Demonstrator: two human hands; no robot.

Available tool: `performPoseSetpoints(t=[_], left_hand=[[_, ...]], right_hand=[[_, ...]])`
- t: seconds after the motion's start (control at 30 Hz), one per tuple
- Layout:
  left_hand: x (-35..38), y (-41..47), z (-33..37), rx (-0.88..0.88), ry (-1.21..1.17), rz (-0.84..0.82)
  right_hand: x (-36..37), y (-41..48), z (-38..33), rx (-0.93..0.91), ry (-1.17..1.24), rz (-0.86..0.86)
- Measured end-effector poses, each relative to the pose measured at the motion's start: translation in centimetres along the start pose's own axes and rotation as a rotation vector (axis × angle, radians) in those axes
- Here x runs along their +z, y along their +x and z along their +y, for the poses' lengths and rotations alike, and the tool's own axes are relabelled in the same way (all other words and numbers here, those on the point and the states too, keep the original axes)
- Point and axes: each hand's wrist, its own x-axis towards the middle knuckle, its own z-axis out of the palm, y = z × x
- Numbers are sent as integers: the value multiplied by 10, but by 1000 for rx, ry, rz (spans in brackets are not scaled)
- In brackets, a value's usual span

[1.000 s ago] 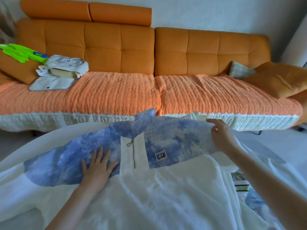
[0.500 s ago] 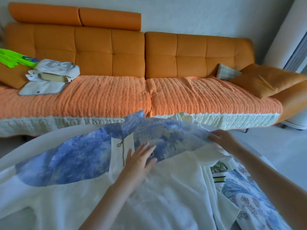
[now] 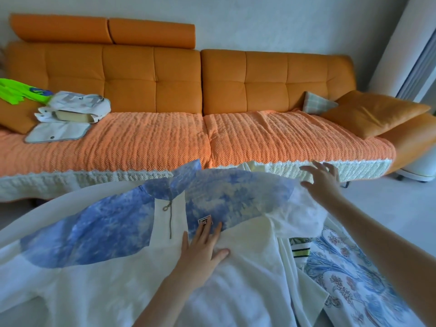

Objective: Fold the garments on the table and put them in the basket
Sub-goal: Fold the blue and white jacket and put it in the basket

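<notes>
Soft and limp, the white-and-blue shirt (image 3: 106, 223) lies spread on the desk (image 3: 47, 208) under the flat left hand (image 3: 203, 246), the right hand (image 3: 323, 180) spread-fingered, gripping nothing, by its sleeve, which looks best pinched at the edge.

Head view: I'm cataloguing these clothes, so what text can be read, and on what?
"OF", rest unclear: dark patch on the blue-and-white garment, by the left hand.
Grey lettering on the white bag on the sofa: creased, unreadable.
Blue logo on the green item: blurred.
</notes>
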Motion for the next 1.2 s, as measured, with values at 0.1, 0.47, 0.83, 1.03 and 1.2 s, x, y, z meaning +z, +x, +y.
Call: performPoseSetpoints(t=[0.1,0.47,0.83,1.03,1.2], left_hand=[[-1,-1,-1,15,-7,26],[-8,-14,-41,-24,-89,20],[-7,8,-98,-217,-102,198],[18,12,-99,-223,29,272],[20,12,-101,-231,47,274]], right_hand=[[10,-25,-32,-185,136,30],[58,-70,-70,-492,-157,-410],[90,-13,-203,-418,226,-414],[109,20,-253,-341,242,-462],[132,51,-282,-168,199,-476]])
